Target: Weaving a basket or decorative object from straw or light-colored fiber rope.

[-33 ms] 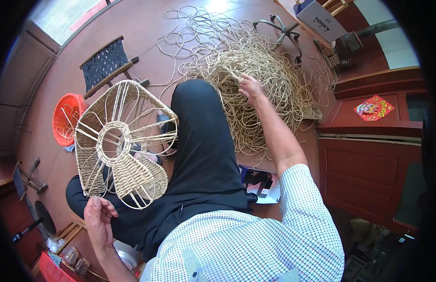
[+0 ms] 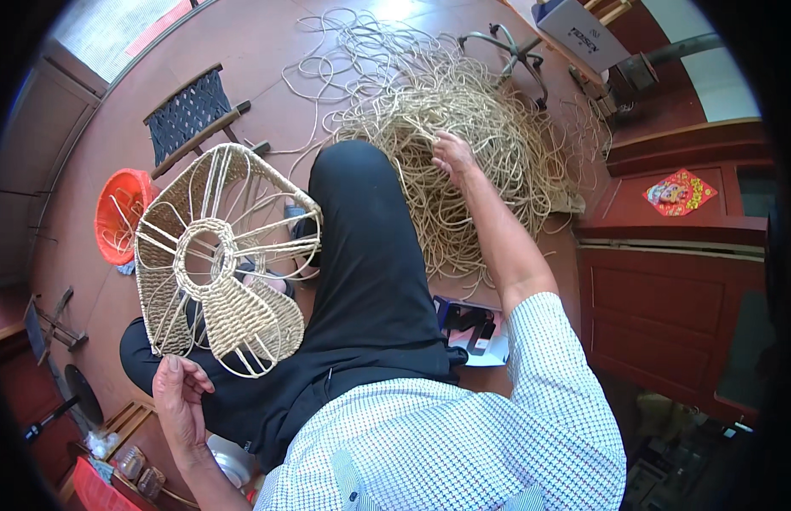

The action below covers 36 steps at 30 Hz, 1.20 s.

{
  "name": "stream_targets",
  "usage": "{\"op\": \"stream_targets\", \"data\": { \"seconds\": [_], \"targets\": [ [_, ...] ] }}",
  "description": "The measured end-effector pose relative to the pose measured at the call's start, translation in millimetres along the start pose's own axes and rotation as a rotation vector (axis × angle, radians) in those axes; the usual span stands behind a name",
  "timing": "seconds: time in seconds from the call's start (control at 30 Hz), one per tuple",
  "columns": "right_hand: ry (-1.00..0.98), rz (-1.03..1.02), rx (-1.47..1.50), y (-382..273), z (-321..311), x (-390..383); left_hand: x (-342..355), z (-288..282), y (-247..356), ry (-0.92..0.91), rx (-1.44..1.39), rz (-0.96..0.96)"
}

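An openwork woven basket (image 2: 252, 319) of pale straw rope leans on my lap at the left, with a round ring in its middle and cords running out to the rim. My left hand (image 2: 181, 399) is at its lower left corner, fingers curled and thumb against the edge. Stretched out to the right, my right hand (image 2: 452, 157) is closed at a big tangled heap of straw rope (image 2: 489, 196). Its fingers seem to pinch a strand, though the strand is hard to pick out against the heap.
An orange-red bucket (image 2: 114, 249) with rope pieces stands left of the basket, near a black-webbed folding stool (image 2: 191, 119). Wheeled chair legs (image 2: 516, 55) stand behind the heap. An open box (image 2: 489, 351) with black items lies by my right hip. Red cabinets (image 2: 659, 307) line the right.
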State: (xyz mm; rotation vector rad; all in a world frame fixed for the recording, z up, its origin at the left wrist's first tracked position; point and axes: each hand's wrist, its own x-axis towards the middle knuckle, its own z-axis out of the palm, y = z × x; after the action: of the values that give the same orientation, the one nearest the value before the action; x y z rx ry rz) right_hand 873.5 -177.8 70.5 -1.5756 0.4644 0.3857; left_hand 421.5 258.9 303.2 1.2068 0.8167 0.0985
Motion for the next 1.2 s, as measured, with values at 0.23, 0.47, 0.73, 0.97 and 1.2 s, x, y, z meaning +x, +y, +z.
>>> {"op": "stream_targets", "data": {
  "seconds": [0.23,0.47,0.73,0.97,1.2],
  "targets": [
    [-0.005,-0.033,0.019,3.8,-15.0,-2.0,-4.6,-9.1,-0.3,0.031,-0.066,0.044],
    [0.026,-0.086,0.525,-46.8,2.3,-117.2,-2.5,29.9,23.9,-0.158,-0.002,0.285],
    [-0.694,0.023,0.899,-71.2,81.8,-285.7,-5.2,156.9,5.2,-0.451,0.297,0.353],
    [-0.755,-0.185,0.411,-74.0,117.4,-369.2,2.5,197.2,-17.1,-0.607,-0.067,0.112],
    [-0.437,-0.569,-0.109,-47.3,104.4,-369.6,5.9,178.5,-24.1,-0.608,0.041,0.123]
  ]
}}
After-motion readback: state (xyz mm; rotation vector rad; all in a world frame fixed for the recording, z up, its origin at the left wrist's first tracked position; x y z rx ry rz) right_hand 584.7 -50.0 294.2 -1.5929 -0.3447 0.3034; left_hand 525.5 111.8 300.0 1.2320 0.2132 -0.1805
